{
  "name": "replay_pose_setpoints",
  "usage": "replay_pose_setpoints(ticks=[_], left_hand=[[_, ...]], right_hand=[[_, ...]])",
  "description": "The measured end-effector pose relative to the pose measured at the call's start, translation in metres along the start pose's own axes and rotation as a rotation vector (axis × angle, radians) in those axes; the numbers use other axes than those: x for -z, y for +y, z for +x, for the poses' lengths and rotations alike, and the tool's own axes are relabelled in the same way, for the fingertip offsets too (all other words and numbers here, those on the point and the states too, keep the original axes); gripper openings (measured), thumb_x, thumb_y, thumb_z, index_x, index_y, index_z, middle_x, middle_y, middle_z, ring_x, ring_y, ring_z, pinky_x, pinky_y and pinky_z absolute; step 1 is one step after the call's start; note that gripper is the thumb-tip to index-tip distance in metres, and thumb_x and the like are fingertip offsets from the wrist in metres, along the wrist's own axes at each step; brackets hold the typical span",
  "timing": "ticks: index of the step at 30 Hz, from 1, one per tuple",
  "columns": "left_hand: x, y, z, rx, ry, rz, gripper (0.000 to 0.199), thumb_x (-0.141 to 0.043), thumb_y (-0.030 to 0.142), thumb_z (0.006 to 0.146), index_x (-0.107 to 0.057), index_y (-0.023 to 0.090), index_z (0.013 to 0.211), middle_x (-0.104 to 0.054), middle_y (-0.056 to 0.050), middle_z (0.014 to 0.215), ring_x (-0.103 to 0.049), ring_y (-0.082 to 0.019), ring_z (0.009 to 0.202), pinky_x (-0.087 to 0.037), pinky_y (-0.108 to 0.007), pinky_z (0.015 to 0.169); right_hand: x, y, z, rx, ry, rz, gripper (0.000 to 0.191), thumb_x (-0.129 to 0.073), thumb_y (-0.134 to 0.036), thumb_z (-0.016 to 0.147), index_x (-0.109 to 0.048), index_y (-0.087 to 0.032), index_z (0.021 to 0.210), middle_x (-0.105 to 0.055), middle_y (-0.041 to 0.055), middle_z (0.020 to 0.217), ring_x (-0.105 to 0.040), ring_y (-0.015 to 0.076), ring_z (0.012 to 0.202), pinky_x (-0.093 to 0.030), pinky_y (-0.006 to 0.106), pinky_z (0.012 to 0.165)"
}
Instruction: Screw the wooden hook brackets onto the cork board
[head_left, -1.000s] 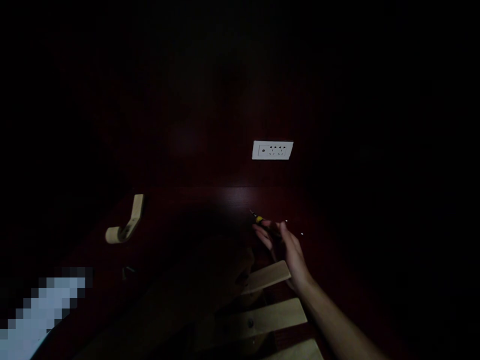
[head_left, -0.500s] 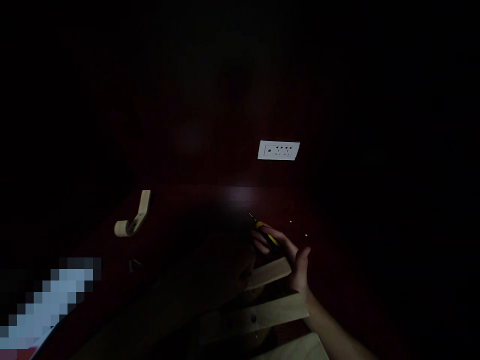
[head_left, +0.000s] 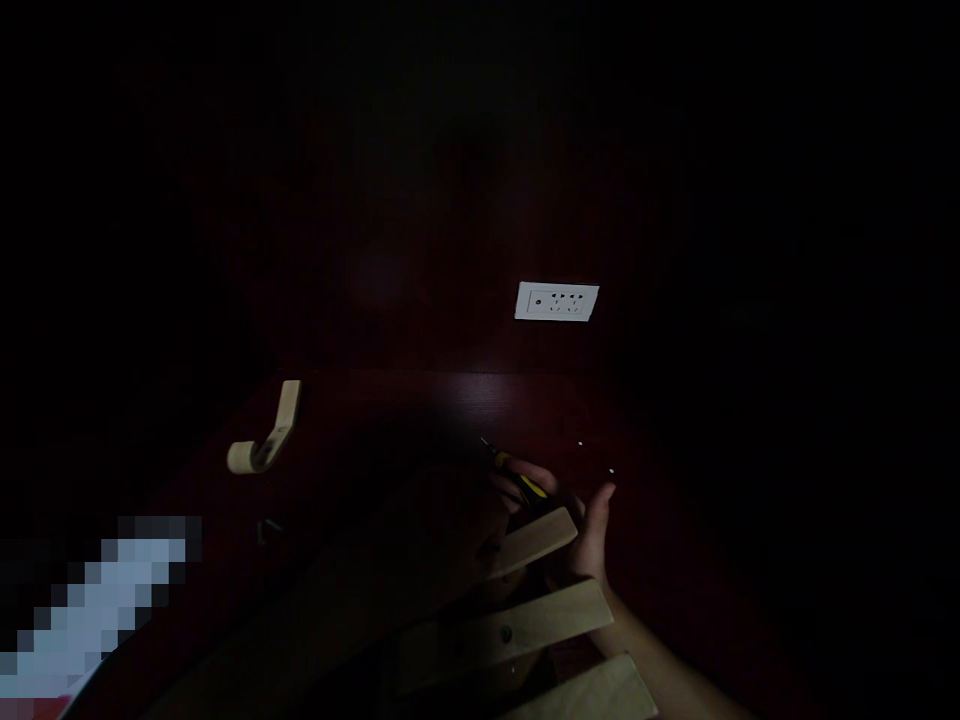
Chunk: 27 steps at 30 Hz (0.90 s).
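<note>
A yellow-and-black screwdriver (head_left: 525, 484) lies across the fingers of my right hand (head_left: 589, 535), its metal tip pointing up and left. The thumb sticks up, away from the handle. This hand is beyond the ends of several pale wooden slats (head_left: 540, 615), which form one piece; a dark bolt head shows in the middle slat. My left hand (head_left: 465, 515) is a dim shape in deep shadow at the left of the slats, close to the nearest-to-wall slat. Its fingers cannot be made out.
A curved wooden hook-shaped part (head_left: 277, 440) lies on the dark red surface at left, with small screw-like pieces (head_left: 268, 530) below it. Two tiny bright bits (head_left: 580, 443) lie at right. A white socket plate (head_left: 557, 301) is on the back wall. A pixelated bright patch fills the lower left.
My right hand and the screwdriver have shifted a little left and down. The wooden slats have moved slightly up and left. The loose parts have stayed put.
</note>
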<state>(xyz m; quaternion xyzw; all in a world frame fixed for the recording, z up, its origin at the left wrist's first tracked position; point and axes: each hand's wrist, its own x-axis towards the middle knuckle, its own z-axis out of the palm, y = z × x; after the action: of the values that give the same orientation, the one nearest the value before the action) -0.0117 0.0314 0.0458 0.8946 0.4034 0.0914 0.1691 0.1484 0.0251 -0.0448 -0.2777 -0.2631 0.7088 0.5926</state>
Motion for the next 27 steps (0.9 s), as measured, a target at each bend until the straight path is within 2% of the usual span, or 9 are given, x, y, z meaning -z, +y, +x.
replay_pose_setpoints(ticks=[6, 12, 15, 21, 27], left_hand=[[0.001, -0.001, 0.003, -0.006, -0.079, -0.084, 0.03, -0.041, 0.03, 0.088, -0.068, 0.019, 0.08, -0.061, -0.002, 0.062, -0.057, -0.013, 0.063, -0.042, -0.025, 0.062], [0.01, 0.002, 0.002, 0.012, -0.124, -0.112, 0.028, -0.044, 0.033, 0.087, -0.067, 0.02, 0.079, -0.062, -0.001, 0.063, -0.057, -0.011, 0.06, -0.042, -0.023, 0.06], [0.011, 0.003, 0.004, 0.019, -0.135, -0.105, 0.027, -0.047, 0.035, 0.087, -0.066, 0.02, 0.076, -0.062, -0.001, 0.064, -0.057, -0.012, 0.059, -0.042, -0.023, 0.06], [0.009, 0.004, 0.004, 0.029, -0.155, -0.079, 0.03, -0.047, 0.039, 0.088, -0.064, 0.02, 0.071, -0.061, -0.001, 0.062, -0.059, -0.013, 0.059, -0.042, -0.023, 0.059], [0.009, 0.004, 0.003, 0.007, -0.149, -0.034, 0.033, -0.041, 0.038, 0.091, -0.066, 0.021, 0.077, -0.063, -0.001, 0.064, -0.06, -0.013, 0.061, -0.042, -0.023, 0.058]], right_hand=[[0.002, 0.002, 0.0, -0.02, -0.005, 0.013, 0.079, -0.033, -0.087, 0.066, -0.066, -0.023, 0.1, -0.069, 0.0106, 0.102, -0.062, 0.0277, 0.098, -0.045, 0.039, 0.088], [0.0, -0.001, -0.002, -0.027, -0.006, 0.055, 0.073, -0.045, -0.084, 0.062, -0.067, -0.024, 0.098, -0.069, 0.0094, 0.102, -0.062, 0.0257, 0.096, -0.046, 0.037, 0.086], [0.001, -0.003, 0.0, -0.032, 0.001, 0.073, 0.077, -0.039, -0.084, 0.067, -0.067, -0.022, 0.102, -0.068, 0.0115, 0.107, -0.062, 0.0255, 0.098, -0.044, 0.037, 0.089], [0.006, -0.004, 0.006, -0.053, 0.046, 0.087, 0.077, -0.032, -0.082, 0.073, -0.066, -0.02, 0.103, -0.068, 0.0118, 0.105, -0.062, 0.0258, 0.098, -0.041, 0.038, 0.092], [0.005, -0.006, 0.004, -0.06, 0.024, 0.065, 0.074, -0.027, -0.078, 0.078, -0.065, -0.021, 0.106, -0.069, 0.0093, 0.103, -0.061, 0.0254, 0.098, -0.043, 0.038, 0.089]])
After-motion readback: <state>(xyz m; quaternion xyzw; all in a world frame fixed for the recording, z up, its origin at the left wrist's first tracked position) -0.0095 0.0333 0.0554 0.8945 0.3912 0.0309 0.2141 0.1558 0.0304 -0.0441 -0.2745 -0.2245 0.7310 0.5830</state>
